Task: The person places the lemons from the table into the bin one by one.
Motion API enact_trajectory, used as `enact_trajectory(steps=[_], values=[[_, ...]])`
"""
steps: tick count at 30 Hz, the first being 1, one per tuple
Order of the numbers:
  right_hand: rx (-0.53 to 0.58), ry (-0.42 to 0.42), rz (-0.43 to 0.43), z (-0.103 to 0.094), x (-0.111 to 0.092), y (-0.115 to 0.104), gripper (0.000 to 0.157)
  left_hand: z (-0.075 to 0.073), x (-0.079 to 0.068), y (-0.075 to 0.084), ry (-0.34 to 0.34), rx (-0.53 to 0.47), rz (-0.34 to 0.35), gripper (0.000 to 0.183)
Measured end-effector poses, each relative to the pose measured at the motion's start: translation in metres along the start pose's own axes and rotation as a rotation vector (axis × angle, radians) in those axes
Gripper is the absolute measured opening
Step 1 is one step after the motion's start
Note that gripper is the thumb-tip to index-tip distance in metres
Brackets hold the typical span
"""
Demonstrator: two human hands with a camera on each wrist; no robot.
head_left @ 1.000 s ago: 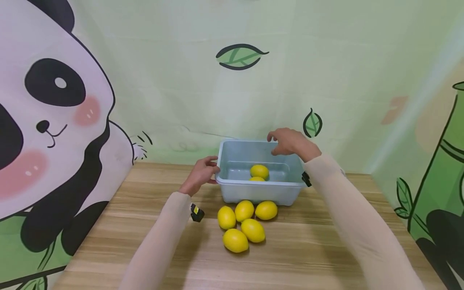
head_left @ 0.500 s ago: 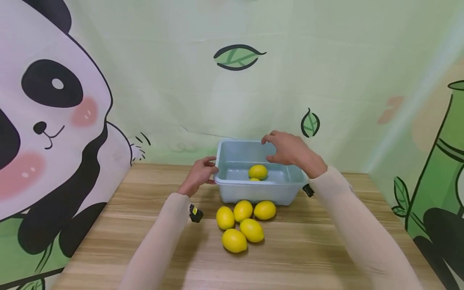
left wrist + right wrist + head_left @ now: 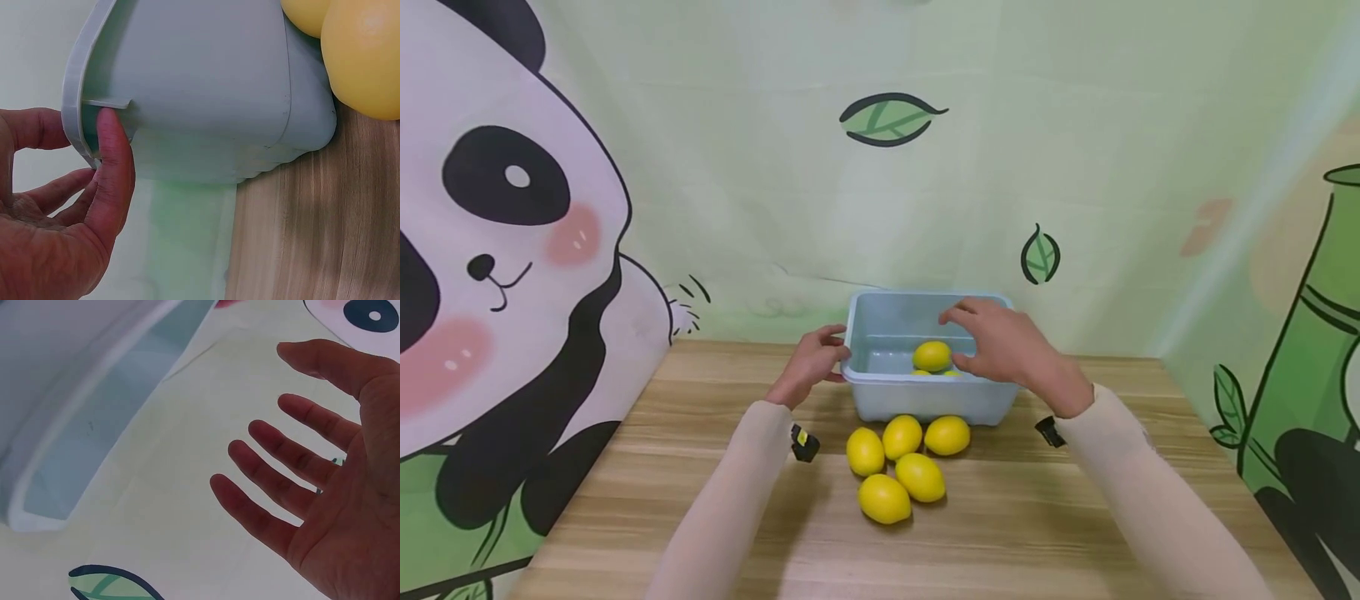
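Note:
A light blue plastic tub [image 3: 925, 397] stands on the wooden table against the backdrop. My left hand [image 3: 808, 364] pinches its left rim; the left wrist view shows a finger [image 3: 112, 169] beneath the lip. One yellow lemon [image 3: 932, 356] shows whole inside the tub, and the tops of two others peek over the front wall. Just in front lie several more lemons [image 3: 922, 477] in a loose cluster. Over the tub's right side hovers my right hand [image 3: 1009, 346], fingers spread and nothing in it. The right wrist view shows that palm [image 3: 350, 506] bare, apart from the rim.
Behind the tub hangs a pale green backdrop [image 3: 760, 192] with a printed panda and leaves. The wood-grain table [image 3: 1045, 517] extends on both sides and toward me. A small black device [image 3: 805, 443] is strapped at each wrist.
My right hand has come down and toward me over the tub's right side. The lemons inside have shifted, and a third one now shows. My left hand stays at the rim.

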State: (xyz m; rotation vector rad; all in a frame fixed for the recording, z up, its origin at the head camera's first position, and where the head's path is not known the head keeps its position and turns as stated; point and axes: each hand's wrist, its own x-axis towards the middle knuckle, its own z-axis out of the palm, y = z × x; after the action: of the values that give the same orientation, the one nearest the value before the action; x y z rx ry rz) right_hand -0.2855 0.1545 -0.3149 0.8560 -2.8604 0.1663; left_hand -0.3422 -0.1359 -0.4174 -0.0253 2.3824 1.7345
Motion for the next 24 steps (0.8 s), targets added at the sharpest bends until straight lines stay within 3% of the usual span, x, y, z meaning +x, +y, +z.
enact_trajectory(steps=[24], values=[[0.022,0.129,-0.137,0.040,-0.047,-0.021,0.043,0.000,0.000,0.000,0.000,0.001,-0.003,0.058]])
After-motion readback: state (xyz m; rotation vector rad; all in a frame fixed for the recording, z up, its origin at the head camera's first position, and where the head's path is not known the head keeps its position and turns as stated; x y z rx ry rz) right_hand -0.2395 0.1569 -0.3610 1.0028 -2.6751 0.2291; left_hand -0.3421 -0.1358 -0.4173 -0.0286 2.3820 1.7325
